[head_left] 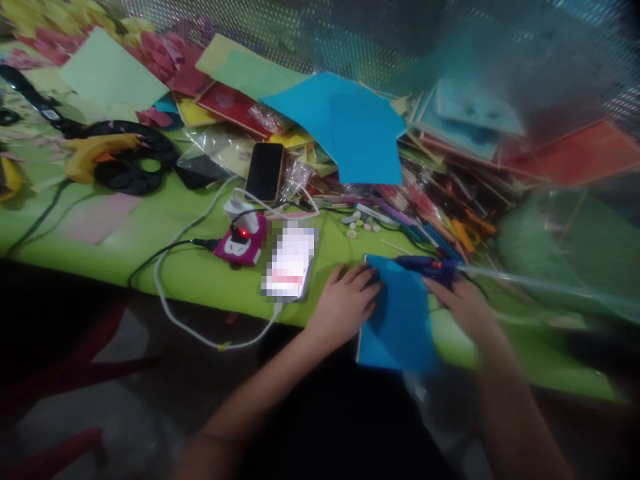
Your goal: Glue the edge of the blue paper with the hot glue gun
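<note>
A blue rectangular sheet (403, 327), perhaps a card or booklet with a pale left edge, lies at the front of the table and juts past its edge. My left hand (353, 293) rests with fingers spread on its upper left side. In my right hand (465, 303) is a dark blue glue gun (435, 265). Its nozzle points left, over the top of the blue sheet. A long translucent glue stick (505, 275) sticks out of its back end.
Left of my hands are a lit phone (290, 263), a magenta power strip (245, 243) and a looping white cable (163, 280). A dark phone (265, 172) lies behind. Coloured paper (345, 120), scissors (463, 233) and a yellow-handled tool (100, 155) crowd the green table (215, 287).
</note>
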`<state>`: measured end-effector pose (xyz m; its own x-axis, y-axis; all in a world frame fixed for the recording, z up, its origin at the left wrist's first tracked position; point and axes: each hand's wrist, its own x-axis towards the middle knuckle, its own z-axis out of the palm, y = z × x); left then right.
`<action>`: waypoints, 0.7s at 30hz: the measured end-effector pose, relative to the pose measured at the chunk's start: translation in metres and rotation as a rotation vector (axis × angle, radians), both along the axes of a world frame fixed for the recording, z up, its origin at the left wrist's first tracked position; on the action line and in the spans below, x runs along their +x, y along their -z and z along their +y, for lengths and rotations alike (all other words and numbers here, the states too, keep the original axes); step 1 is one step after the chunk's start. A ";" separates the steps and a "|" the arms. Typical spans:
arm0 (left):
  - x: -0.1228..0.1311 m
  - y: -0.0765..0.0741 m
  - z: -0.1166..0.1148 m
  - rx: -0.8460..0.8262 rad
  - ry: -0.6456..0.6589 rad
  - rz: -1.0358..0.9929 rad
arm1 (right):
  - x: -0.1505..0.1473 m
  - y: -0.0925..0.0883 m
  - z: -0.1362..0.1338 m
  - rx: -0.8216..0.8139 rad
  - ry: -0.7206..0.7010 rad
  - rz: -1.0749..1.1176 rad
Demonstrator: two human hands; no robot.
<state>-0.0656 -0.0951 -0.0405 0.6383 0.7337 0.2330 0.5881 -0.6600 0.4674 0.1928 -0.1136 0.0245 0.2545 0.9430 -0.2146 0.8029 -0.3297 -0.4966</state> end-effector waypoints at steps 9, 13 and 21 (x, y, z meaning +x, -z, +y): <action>0.001 0.000 0.000 0.005 -0.008 -0.007 | 0.010 -0.006 -0.008 0.037 0.062 0.101; 0.000 0.001 0.000 0.010 -0.008 -0.011 | 0.006 -0.008 -0.007 0.054 0.069 0.192; 0.000 -0.001 0.000 0.016 -0.006 -0.008 | 0.004 -0.003 -0.004 0.018 0.056 0.109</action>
